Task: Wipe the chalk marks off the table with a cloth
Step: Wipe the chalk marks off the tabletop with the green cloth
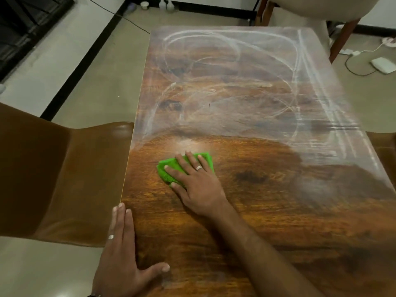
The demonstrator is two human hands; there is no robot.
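Your right hand presses flat, fingers spread, on the green cloth at the table's near-left part | your left hand lies relaxed, fingers straight, along the table's left edge, grasping nothing | chalk marks smear the far half and right side | brown chair at left.

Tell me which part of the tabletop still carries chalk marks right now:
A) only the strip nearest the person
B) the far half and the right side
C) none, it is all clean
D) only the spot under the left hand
B: white chalk marks cover the far half of the table and run down its right side, while the wood near the green cloth under the right hand looks clean.
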